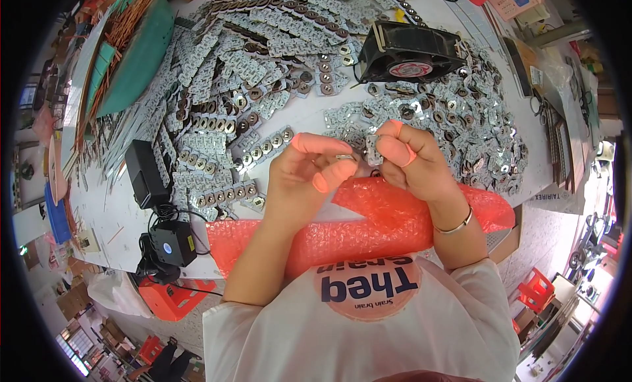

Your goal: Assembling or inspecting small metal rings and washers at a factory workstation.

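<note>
My left hand (304, 168) pinches a small metal piece (344, 157) between its thumb and fingers. Close by on the right, a small silvery metal part (373, 150) is gripped by my right hand (418, 161). Orange-pink covers sit on several fingertips of both hands. Red bubble wrap (368, 240) lies along the near table edge under my forearms. Beyond my hands, strips of joined metal parts with round dark centres (224, 124) cover the left and far table. Loose parts of similar look form a heap (474, 128) to the right.
A black fan (411, 56) stands among the parts at the far side. On the left are a green basin (141, 69) with copper-coloured strips, a black upright box (145, 172) and a black cube-shaped device (174, 242) with cables. An orange-red stool (172, 303) stands below the table.
</note>
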The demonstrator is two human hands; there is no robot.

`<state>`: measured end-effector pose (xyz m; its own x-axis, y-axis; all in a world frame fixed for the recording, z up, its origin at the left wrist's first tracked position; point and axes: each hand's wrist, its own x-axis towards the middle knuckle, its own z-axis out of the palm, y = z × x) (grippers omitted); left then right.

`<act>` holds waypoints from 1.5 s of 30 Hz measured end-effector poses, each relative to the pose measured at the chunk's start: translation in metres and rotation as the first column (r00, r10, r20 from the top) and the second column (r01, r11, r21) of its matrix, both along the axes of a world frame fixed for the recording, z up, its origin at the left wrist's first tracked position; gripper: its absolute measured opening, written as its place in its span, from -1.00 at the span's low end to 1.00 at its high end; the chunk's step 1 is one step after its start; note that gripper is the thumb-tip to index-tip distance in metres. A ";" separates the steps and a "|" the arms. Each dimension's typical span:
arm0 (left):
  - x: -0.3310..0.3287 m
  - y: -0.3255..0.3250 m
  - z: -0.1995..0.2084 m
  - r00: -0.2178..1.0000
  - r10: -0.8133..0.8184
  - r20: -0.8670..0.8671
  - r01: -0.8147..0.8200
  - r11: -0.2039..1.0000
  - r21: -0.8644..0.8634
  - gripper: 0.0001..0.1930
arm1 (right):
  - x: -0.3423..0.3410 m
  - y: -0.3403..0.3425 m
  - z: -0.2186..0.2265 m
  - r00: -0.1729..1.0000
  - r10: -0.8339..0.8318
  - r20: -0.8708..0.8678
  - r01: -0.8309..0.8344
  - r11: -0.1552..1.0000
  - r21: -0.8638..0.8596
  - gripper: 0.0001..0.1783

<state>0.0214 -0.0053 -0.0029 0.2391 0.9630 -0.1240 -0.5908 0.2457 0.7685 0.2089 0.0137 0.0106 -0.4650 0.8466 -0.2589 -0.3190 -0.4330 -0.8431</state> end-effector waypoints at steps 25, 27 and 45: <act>0.003 0.004 -0.009 0.677 0.441 -0.589 0.058 0.766 0.640 -0.79 | -0.005 0.001 0.007 0.856 -0.191 0.481 0.057 0.959 0.278 -0.81; 0.004 0.006 -0.008 0.680 0.448 -0.580 0.028 0.775 0.631 -0.80 | -0.001 0.005 0.009 0.836 -0.149 0.528 0.034 0.975 0.221 -0.80; 0.004 0.004 -0.008 0.969 0.026 -0.246 0.042 0.963 0.267 -0.74 | -0.004 0.002 0.006 0.880 -0.135 0.456 -0.018 0.949 0.315 -0.83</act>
